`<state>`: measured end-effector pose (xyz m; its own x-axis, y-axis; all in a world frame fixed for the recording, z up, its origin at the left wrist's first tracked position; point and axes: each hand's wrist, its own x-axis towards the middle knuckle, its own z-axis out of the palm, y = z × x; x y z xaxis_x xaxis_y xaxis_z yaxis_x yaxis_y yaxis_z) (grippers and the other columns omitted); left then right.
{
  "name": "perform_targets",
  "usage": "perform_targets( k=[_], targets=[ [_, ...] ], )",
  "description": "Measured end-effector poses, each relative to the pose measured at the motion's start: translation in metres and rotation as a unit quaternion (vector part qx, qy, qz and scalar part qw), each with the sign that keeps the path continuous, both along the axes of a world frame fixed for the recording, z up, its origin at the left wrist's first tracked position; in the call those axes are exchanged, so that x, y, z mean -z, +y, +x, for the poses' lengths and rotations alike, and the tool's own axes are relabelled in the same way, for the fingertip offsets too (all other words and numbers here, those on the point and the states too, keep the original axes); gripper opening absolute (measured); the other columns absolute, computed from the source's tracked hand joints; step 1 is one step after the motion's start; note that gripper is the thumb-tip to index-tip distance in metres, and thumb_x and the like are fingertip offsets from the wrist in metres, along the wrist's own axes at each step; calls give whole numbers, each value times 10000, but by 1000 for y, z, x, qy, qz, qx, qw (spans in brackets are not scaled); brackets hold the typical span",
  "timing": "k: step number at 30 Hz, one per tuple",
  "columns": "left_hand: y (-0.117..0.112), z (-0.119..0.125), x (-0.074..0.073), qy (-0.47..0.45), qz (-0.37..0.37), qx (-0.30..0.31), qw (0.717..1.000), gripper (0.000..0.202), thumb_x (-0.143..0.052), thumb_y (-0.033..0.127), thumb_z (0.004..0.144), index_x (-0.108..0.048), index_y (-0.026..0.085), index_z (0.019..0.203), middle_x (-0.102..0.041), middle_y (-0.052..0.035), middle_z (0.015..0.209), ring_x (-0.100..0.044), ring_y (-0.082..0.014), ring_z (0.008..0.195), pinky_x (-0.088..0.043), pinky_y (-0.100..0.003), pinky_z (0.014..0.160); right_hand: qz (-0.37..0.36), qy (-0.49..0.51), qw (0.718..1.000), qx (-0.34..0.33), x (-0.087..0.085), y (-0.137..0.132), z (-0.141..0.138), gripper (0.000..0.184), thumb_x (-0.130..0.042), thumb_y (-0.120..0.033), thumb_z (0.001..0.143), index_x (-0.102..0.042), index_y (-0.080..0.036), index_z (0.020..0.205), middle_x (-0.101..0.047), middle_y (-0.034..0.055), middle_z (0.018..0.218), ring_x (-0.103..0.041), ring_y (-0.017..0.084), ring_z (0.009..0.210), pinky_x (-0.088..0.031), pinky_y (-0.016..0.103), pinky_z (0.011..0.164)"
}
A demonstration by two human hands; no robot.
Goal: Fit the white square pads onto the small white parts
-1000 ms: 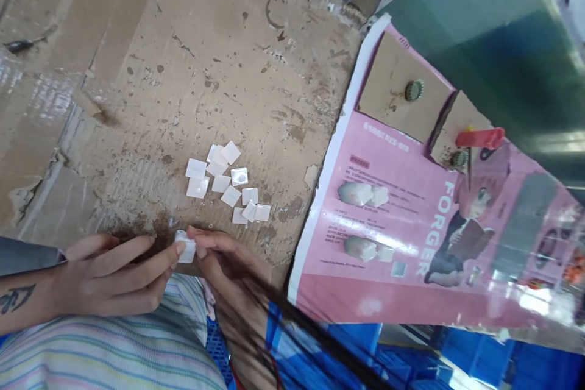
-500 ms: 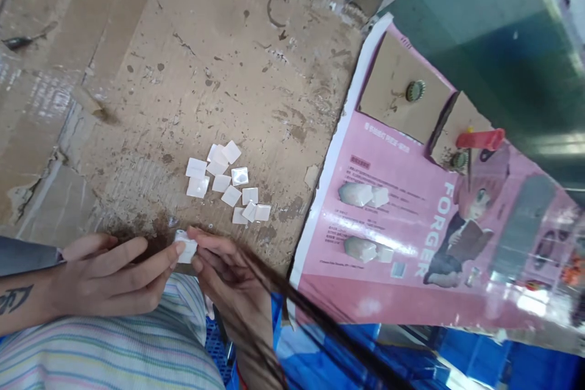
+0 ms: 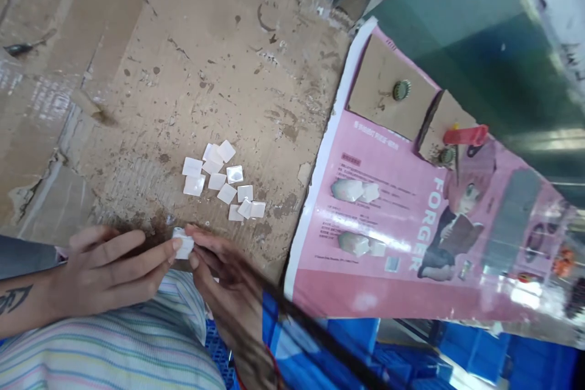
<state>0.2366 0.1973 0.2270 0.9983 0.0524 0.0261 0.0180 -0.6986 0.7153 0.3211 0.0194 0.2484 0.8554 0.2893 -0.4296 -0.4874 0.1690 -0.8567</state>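
Observation:
My left hand (image 3: 107, 271) and my right hand (image 3: 223, 280) meet at the near edge of a worn cardboard sheet (image 3: 219, 61). Both pinch one small white plastic piece (image 3: 183, 245) between their fingertips. Just beyond it, several small white square tiles (image 3: 222, 183) lie scattered in a loose cluster on the cardboard. Strands of dark hair hang across my right hand.
A pink printed sheet (image 3: 397, 219) lies to the right, with two cardboard patches (image 3: 379, 82) holding bottle caps (image 3: 401, 90) and a red clip (image 3: 465, 135). Blue crates (image 3: 411, 353) sit below. Striped cloth (image 3: 114, 347) covers my lap. A green surface (image 3: 479, 42) rises at the back right.
The view has drifted slightly, so everything sits a little left. My right fingers have shifted on the white piece; both hands stay at the same spot.

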Motion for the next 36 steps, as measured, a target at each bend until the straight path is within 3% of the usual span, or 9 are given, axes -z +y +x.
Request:
perform_targets(
  k=[3, 6, 9, 14, 16, 19, 25, 32, 36],
  targets=[
    [15, 24, -8, -93, 69, 88, 989, 361, -449, 176, 1115, -699, 429, 1174, -830, 104, 1008, -672, -149, 1086, -418, -342, 1066, -18, -3, 1000, -5, 0, 4, -2, 298, -779, -182, 947, -808, -374, 1173, -829, -38, 1187, -795, 128, 1090, -625, 194, 967],
    [27, 41, -14, -143, 103, 168, 970, 332, -373, 204, 1136, -672, 317, 1228, -821, 33, 980, -632, -183, 1054, -443, -339, 960, -112, -74, 990, 39, 0, 13, -6, 227, -769, -184, 952, -817, -327, 1121, -840, -34, 1065, -801, 116, 966, -635, 186, 881],
    [29, 46, -15, -143, 74, 144, 976, 275, -403, 218, 1133, -667, 292, 1156, -797, 23, 907, -628, -188, 1004, -462, -341, 909, -195, -143, 969, 53, 2, 22, -10, 172, -734, -166, 965, -809, -286, 1062, -826, -24, 1001, -780, 123, 930, -630, 217, 872],
    [12, 48, -17, -65, -27, 50, 996, 191, -523, 392, 1104, -553, 261, 969, -662, 9, 914, -614, -154, 899, -506, -280, 826, -228, -214, 948, 66, 9, 27, -14, 185, -697, -146, 980, -772, -271, 1095, -820, -9, 1027, -782, 135, 968, -639, 242, 888],
    [2, 52, -17, -43, 24, 18, 999, 255, -454, 450, 1116, -512, 241, 982, -623, -19, 943, -591, -182, 906, -480, -315, 818, -253, -245, 933, 73, 11, 28, -17, 201, -661, -132, 996, -754, -267, 1114, -819, -9, 1032, -784, 128, 978, -638, 244, 910],
    [-11, 60, -13, -59, 119, -8, 991, 220, -373, 303, 1130, -514, 223, 981, -636, -35, 925, -542, -224, 877, -387, -372, 813, -288, -271, 915, 76, 14, 31, -21, 211, -620, -134, 1021, -720, -261, 1157, -812, 4, 1044, -784, 129, 970, -648, 249, 893],
    [-18, 63, -12, -34, 121, -24, 992, 144, -428, 231, 1077, -512, 246, 961, -647, -8, 873, -551, -239, 836, -368, -392, 781, -303, -336, 888, 86, 19, 36, -21, 138, -580, -135, 1042, -666, -224, 1104, -811, 15, 960, -795, 159, 886, -668, 280, 803],
    [-29, 62, -15, -37, 131, -32, 990, 167, -408, 125, 1043, -504, 256, 999, -646, 11, 874, -510, -235, 836, -321, -410, 814, -262, -237, 935, 27, 6, 30, -16, 226, -620, -100, 1019, -726, -279, 1105, -830, -11, 1023, -801, 189, 962, -648, 324, 891],
    [-29, 66, -16, -28, 139, -16, 990, 159, -427, 125, 1019, -517, 254, 994, -648, -8, 861, -515, -249, 817, -303, -418, 769, -261, -216, 941, 14, 4, 25, -13, 133, -649, -253, 1037, -778, -288, 1040, -833, 7, 1010, -792, 211, 946, -634, 328, 891]
  ],
)
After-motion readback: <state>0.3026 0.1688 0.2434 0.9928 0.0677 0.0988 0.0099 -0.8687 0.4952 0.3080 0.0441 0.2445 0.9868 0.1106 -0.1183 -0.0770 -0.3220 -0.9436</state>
